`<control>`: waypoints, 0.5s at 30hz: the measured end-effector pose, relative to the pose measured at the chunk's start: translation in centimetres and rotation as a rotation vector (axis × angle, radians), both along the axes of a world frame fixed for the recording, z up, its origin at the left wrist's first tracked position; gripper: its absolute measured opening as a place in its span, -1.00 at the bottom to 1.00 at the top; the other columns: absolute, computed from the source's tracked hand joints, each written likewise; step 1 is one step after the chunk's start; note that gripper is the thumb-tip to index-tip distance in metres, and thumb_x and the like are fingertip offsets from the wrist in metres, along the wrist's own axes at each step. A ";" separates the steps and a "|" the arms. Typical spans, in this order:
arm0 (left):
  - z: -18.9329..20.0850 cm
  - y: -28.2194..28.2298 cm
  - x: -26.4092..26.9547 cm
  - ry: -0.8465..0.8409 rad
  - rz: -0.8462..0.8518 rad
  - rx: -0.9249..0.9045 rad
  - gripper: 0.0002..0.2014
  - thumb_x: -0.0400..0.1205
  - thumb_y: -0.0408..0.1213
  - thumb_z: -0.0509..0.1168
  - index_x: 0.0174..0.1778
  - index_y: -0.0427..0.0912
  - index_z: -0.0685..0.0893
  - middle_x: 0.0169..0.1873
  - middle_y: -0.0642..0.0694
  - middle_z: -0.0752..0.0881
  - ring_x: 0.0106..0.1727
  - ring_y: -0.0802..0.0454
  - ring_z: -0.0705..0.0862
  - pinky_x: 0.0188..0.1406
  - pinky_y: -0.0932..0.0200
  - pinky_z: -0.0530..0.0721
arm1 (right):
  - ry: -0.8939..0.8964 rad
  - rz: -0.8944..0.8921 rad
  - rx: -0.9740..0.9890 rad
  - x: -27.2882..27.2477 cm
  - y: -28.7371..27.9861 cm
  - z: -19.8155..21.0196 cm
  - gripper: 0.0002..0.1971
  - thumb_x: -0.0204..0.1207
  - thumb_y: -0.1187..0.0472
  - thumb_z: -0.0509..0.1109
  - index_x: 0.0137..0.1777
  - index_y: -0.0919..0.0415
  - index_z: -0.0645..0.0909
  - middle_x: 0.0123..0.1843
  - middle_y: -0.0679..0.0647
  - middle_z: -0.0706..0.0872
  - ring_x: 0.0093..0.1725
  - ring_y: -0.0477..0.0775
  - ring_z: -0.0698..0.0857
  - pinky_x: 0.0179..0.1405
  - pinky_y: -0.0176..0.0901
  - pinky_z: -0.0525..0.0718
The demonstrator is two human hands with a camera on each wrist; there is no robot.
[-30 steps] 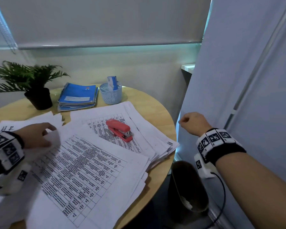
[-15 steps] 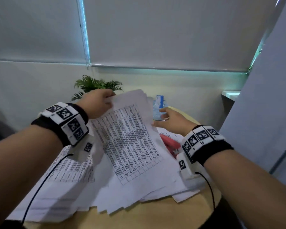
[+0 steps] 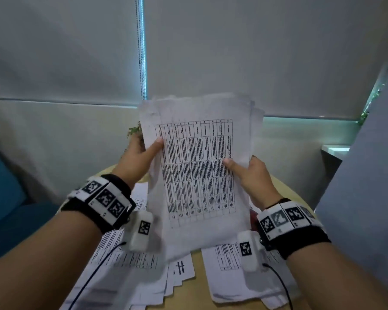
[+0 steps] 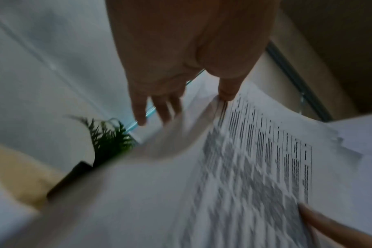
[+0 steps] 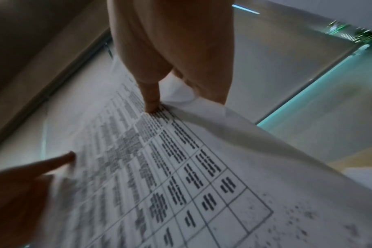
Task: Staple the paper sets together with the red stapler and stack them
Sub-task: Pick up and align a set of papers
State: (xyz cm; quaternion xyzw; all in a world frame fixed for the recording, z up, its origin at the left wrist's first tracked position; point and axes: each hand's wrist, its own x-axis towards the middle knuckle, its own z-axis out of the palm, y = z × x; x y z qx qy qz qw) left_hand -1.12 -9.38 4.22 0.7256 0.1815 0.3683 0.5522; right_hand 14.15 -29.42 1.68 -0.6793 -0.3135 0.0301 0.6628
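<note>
Both hands hold a set of white printed sheets (image 3: 197,166) upright above the table, the table grid facing me. My left hand (image 3: 141,153) pinches its left edge, thumb in front and fingers behind. My right hand (image 3: 246,173) pinches the right edge the same way. The left wrist view shows that hand (image 4: 181,100) with its thumb on the paper set (image 4: 255,159). In the right wrist view my right hand (image 5: 159,100) presses its thumb on the sheets (image 5: 181,167). A sliver of the red stapler (image 3: 253,217) peeks out behind my right wrist.
More printed sheets (image 3: 126,260) lie spread over the round wooden table (image 3: 195,267), with another pile (image 3: 231,271) at the right. A potted fern (image 4: 108,141) stands behind the held paper. A grey partition (image 3: 363,186) rises at the right, blue seating (image 3: 2,198) at the left.
The paper set has been lifted off the table and turned upright. My right hand came over from the table's right side and took its right edge. The view has tilted upward.
</note>
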 end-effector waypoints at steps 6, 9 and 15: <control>-0.5 -1.8 0.9 -0.214 0.008 -0.052 -0.73 0.68 -0.08 0.20 0.22 -0.07 0.36 0.05 0.01 0.66 0.06 0.07 0.68 0.04 0.05 0.68 | -0.015 -0.123 0.196 -0.9 1.2 0.4 -0.66 0.52 0.03 0.46 0.24 0.09 0.54 0.14 -0.03 0.75 0.13 -0.05 0.73 0.16 -0.10 0.65; -1.9 -2.4 0.8 -0.073 0.018 0.009 -0.48 0.65 -0.15 0.26 0.43 -0.17 0.18 0.16 0.09 0.54 0.05 0.19 0.60 0.04 0.22 0.59 | 0.009 -0.100 0.041 -0.9 2.0 -1.7 -0.39 0.60 -0.05 0.32 0.55 0.20 0.26 0.44 0.06 0.55 0.39 0.03 0.55 0.35 -0.12 0.51; -2.1 -1.2 1.4 -0.060 0.161 0.214 -0.67 0.70 -0.30 0.18 0.36 -0.20 0.32 0.14 0.04 0.58 0.06 0.13 0.61 -0.08 0.36 0.54 | -0.032 -0.151 -0.003 -0.5 2.6 -1.2 -0.53 0.66 0.12 0.28 0.51 0.27 0.33 0.38 0.10 0.59 0.32 0.05 0.57 0.27 -0.25 0.50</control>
